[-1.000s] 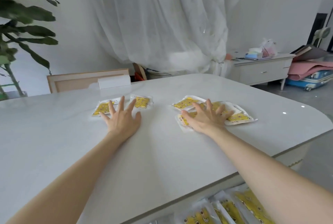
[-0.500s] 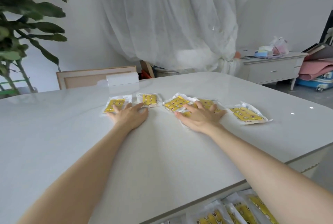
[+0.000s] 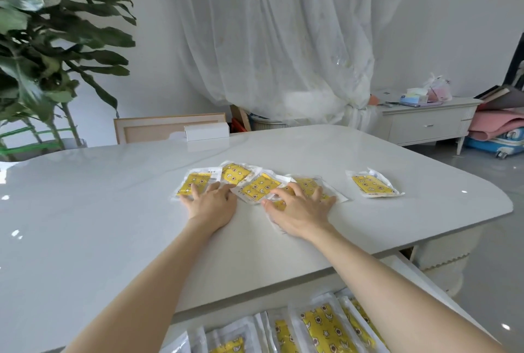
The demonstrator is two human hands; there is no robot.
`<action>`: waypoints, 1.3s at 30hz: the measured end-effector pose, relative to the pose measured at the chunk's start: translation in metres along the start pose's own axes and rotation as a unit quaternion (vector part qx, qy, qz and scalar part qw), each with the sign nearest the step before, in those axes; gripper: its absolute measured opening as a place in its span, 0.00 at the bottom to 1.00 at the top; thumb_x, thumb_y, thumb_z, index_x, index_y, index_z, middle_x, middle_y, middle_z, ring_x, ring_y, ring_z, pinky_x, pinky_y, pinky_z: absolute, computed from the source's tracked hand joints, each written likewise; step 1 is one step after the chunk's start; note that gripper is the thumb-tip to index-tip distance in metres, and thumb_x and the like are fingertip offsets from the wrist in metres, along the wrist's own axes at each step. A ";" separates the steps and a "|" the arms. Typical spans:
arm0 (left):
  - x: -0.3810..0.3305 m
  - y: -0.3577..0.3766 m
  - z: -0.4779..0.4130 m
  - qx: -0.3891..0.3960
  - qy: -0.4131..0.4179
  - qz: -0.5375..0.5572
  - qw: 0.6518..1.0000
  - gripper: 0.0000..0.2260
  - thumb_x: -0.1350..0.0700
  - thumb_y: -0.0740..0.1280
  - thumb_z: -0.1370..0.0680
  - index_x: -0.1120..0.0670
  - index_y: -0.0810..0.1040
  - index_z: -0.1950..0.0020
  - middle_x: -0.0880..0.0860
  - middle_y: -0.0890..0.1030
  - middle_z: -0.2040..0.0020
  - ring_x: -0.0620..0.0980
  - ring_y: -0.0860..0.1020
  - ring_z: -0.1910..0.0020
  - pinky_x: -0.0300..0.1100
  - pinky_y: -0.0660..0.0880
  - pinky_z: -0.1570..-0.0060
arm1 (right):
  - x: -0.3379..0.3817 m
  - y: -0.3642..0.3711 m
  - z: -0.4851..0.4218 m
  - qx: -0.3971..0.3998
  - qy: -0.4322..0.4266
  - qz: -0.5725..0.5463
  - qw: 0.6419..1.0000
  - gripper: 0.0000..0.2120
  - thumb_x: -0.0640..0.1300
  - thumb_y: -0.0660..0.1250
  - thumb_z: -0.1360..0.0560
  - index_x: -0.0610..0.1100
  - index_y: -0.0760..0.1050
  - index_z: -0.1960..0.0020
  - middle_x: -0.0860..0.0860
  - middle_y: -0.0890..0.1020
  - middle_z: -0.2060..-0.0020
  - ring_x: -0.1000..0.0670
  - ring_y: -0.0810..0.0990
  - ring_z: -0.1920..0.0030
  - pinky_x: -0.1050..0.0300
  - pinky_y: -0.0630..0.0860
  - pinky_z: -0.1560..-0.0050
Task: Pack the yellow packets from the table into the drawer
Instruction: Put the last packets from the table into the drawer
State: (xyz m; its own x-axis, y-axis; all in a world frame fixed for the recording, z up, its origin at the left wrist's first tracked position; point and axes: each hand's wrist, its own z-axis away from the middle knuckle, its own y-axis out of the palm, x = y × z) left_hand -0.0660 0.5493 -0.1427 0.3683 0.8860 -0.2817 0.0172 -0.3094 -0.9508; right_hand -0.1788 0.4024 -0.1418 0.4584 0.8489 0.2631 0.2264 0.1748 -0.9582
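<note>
Glossy white table (image 3: pixel 113 225): left hand (image 3: pixel 211 205) and right hand (image 3: pixel 297 210), fingers splayed flat, press overlapping crinkly yellow packets (image 3: pixel 259 185) mid-table; one square packet (image 3: pixel 371 184) lies apart rightward; more fill the drawer (image 3: pixel 409 263) under its near edge.

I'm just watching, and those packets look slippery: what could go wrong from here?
1. The overlapping packets under the left hand and right hand look glossy. Swept across the table, some might slip away or miss the drawer.
2. The lone packet lies apart to the right and could be left behind.
3. The drawer already holds many stored packets, so new ones may pile untidily.
</note>
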 end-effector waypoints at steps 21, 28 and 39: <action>-0.020 0.006 0.042 -0.064 0.062 -0.010 0.996 0.26 0.30 0.50 0.27 0.34 0.63 0.30 0.45 0.59 0.24 0.59 0.51 0.24 0.69 0.42 0.33 | -0.108 -0.029 -0.006 -0.054 0.148 0.021 0.987 0.34 0.70 0.46 0.25 0.53 0.60 0.26 0.40 0.54 0.24 0.40 0.47 0.23 0.41 0.44 0.27; -0.020 0.005 0.042 -0.032 0.041 -0.023 0.998 0.30 0.27 0.47 0.29 0.34 0.58 0.29 0.43 0.61 0.25 0.59 0.53 0.25 0.72 0.44 0.35 | -0.094 -0.032 0.001 -0.069 0.120 0.013 0.990 0.33 0.69 0.44 0.24 0.55 0.62 0.26 0.42 0.60 0.27 0.39 0.56 0.30 0.45 0.56 0.30; -0.003 -0.007 0.064 -0.026 -0.013 -0.031 0.999 0.30 0.27 0.48 0.28 0.36 0.61 0.29 0.47 0.61 0.25 0.62 0.50 0.24 0.72 0.42 0.35 | -0.015 -0.012 0.036 -0.041 0.002 -0.014 0.999 0.32 0.68 0.51 0.25 0.55 0.60 0.26 0.48 0.63 0.32 0.43 0.60 0.35 0.51 0.59 0.33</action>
State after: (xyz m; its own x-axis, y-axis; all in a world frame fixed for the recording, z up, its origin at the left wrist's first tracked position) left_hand -0.1272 0.5708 -0.1439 0.3405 0.9125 -0.2267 0.0882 -0.2711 -0.9585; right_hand -0.2196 0.4055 -0.1385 0.4547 0.8419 0.2906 0.3081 0.1574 -0.9382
